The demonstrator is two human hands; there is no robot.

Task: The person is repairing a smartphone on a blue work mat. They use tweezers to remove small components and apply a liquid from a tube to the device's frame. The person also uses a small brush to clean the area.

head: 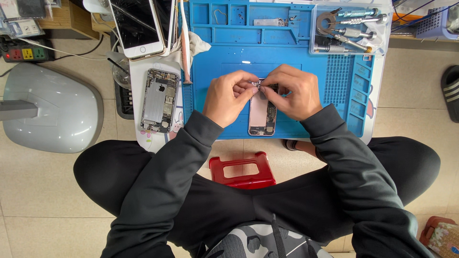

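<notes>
Head view: an opened pink-backed phone housing with exposed internals is seen lying flat on a blue silicone work mat, near the mat's front edge. The left hand and right hand are brought together over the housing's upper end. Both are closed in a pinch, thumb against fingertips, on a small metallic component held at the top of the housing; what kind of part it is cannot be told. Both forearms are covered by dark sleeves.

To the left of the mat, a second, silver-grey opened phone housing is laid on a white surface. Behind it, a white-fronted phone with a dark screen is leaned. At the mat's far right corner, a clear tray of metal screwdrivers is placed. A red plastic stool is visible between the knees, below the mat. A grey rounded lamp base is noted at far left.
</notes>
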